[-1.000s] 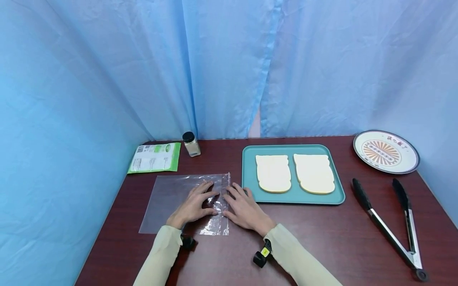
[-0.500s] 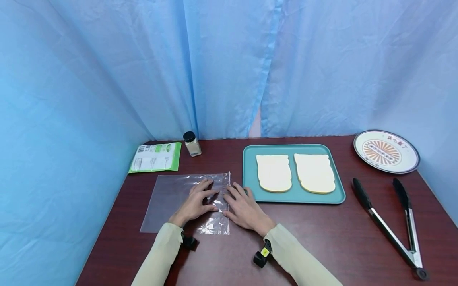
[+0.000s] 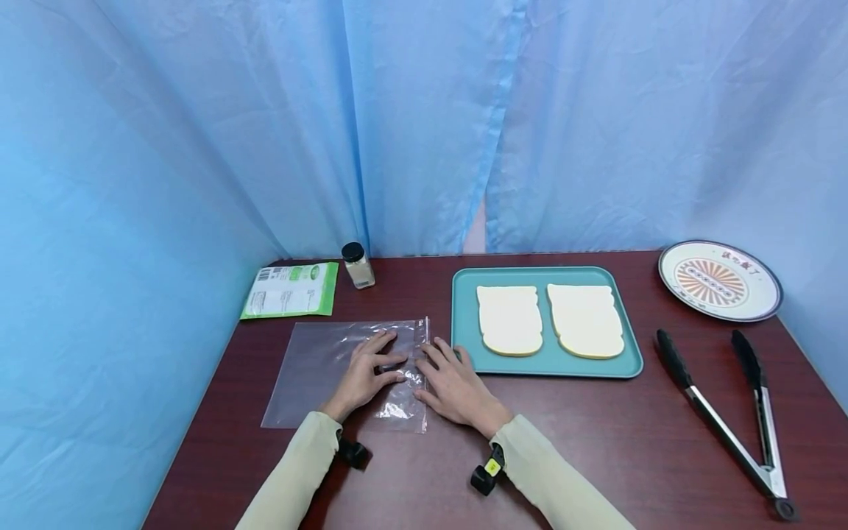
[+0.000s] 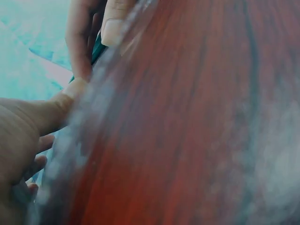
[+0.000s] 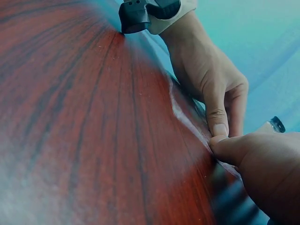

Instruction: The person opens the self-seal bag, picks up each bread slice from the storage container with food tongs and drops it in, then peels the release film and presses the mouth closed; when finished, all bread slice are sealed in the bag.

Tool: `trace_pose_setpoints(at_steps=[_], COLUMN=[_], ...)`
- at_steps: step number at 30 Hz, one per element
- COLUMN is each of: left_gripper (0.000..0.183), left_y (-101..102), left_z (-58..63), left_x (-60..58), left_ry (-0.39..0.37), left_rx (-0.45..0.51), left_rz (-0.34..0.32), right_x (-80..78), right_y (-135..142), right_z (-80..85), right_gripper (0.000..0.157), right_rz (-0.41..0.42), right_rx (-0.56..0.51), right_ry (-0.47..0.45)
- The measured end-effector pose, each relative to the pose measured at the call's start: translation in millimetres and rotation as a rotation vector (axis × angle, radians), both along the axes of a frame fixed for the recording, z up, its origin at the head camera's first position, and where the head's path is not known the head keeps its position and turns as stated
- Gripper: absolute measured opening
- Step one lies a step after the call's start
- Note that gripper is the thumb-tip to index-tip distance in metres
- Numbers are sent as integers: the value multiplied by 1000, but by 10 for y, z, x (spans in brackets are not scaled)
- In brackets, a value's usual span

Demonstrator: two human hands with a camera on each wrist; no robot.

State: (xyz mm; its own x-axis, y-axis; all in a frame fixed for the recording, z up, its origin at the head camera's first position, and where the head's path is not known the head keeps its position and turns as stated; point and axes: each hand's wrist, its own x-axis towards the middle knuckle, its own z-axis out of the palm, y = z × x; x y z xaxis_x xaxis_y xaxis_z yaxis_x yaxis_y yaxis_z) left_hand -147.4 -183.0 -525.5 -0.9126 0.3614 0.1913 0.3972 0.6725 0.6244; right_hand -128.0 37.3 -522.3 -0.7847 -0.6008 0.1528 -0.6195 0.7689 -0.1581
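Observation:
A clear zip bag (image 3: 311,368) lies flat on the dark red-brown table, its zip edge towards the right. My left hand (image 3: 363,374) rests on the bag, fingers relaxed and spread, tips just short of the zip strip. Facing it, my right hand (image 3: 457,386) touches the zip edge with its fingertips, the fingers lightly bent and apart. Seen from the right wrist, the right thumb (image 5: 229,149) presses at the bag's edge, close to the left thumb (image 5: 218,119). The left wrist view has the plastic blurred along its edge. Neither hand appears to grip anything.
Right of the hands, a teal tray (image 3: 536,366) holds two white bread slices (image 3: 510,320). Open tongs (image 3: 729,434) lie farther right, below a patterned plate (image 3: 762,298). Behind the bag are a green-white packet (image 3: 288,291) and a black-capped jar (image 3: 360,271). Blue curtains surround the table.
Both hands keep nearly the same pose on the bag. The whole scene shifts slightly to the right in the head view; nothing is picked up or let go.

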Motion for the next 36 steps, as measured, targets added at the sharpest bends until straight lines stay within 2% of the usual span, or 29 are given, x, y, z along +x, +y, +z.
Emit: trace_pose_setpoints(at_steps=[6,13,18,30,36], left_gripper=[24,12,9,8,4], left_y=[12,15,18,20,-11], left_z=[-32,-38,-8,50,119], left_x=[-1,8,20,2,-22], left_ry=[26,103,116,178,189], left_rx=[57,65,64,83,104], left_rz=[19,22,32,9,2], right_x=[6,10,14,12,8], right_y=[4,4,4,2,5], right_z=[-2,-4,2,9,20], right_gripper=[52,52,52,52,52], right_rz=[-1,2,8,-1,-3], right_rx=[-14,-17,-18,-1,2], right_ry=[-6,-3,7,-4,-2])
